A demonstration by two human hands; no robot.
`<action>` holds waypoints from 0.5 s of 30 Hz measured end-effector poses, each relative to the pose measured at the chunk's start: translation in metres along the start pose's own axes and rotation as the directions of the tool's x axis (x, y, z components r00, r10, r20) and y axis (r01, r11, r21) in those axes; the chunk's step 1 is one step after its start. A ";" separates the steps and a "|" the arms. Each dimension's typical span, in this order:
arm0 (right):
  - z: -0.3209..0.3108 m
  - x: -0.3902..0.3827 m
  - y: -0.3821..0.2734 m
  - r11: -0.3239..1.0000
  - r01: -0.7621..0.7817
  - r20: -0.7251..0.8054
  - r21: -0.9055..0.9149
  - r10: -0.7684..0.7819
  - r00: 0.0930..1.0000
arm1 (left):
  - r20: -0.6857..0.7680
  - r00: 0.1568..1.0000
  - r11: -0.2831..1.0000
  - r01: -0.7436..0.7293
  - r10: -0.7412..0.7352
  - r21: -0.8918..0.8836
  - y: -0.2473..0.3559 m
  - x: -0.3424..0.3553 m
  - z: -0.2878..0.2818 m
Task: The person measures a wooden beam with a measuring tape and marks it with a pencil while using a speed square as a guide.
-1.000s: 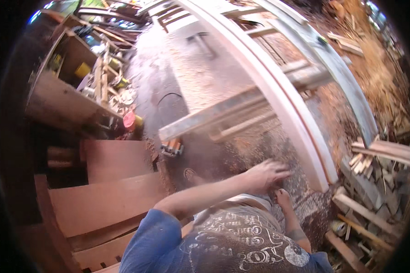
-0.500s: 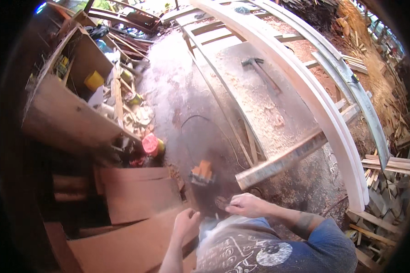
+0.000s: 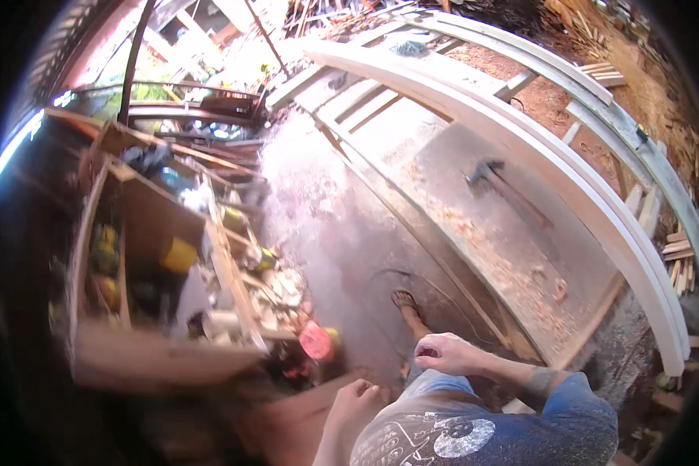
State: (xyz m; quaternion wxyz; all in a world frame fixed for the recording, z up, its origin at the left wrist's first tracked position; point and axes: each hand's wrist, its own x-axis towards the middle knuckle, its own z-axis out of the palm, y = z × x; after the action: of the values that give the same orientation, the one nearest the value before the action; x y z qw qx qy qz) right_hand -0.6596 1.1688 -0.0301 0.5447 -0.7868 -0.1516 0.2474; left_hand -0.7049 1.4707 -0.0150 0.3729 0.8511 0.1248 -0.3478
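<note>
My right hand (image 3: 446, 354) is held in front of my body, its fingers curled inward and nothing visible in them. Lower and to the left, my left hand (image 3: 357, 405) is also loosely curled, with nothing seen in it. Neither hand touches anything. My foot in a sandal (image 3: 403, 298) is on the floor ahead. To the right, a hammer (image 3: 512, 193) lies on a board-topped bench (image 3: 450, 159) among wood shavings (image 3: 512, 268). A long curved pale wooden beam (image 3: 520, 124) rests across that bench.
An open wooden cabinet (image 3: 151, 233) with tins and scraps stands at left. A pink-topped container (image 3: 315, 342) sits on the floor by its corner. A thin cable (image 3: 450, 299) lies along the floor. Offcuts (image 3: 679, 252) are stacked at far right.
My view has shifted forward and left, bringing the cabinet and bench closer. The orange tool on the floor has left view, and my sandalled foot is now further forward. Both hands stay curled.
</note>
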 end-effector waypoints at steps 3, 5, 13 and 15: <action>-0.053 0.097 -0.022 0.985 -0.170 -0.063 0.007 0.170 0.983 | -0.028 0.989 0.987 -0.143 0.145 0.067 0.052 0.092 -0.095; -0.081 0.159 -0.040 0.989 -0.148 -0.132 0.029 0.151 0.980 | -0.024 0.982 0.971 -0.180 0.186 0.159 0.059 0.147 -0.161; -0.188 0.352 -0.085 0.978 -0.169 -0.174 -0.125 0.146 0.974 | -0.330 0.921 0.979 0.192 -0.205 -0.071 -0.143 0.356 -0.290; -0.205 0.402 -0.086 0.976 -0.184 -0.174 -0.119 0.162 0.971 | 0.009 0.987 0.626 -0.111 0.163 0.772 -0.191 0.370 -0.285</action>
State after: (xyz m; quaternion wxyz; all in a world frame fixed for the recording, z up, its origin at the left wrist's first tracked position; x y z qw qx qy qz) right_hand -0.2093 1.2438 0.0182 0.4775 -0.8495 -0.0535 0.2181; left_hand -0.3840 1.7913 -0.2361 -0.0037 0.9459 -0.0889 -0.3120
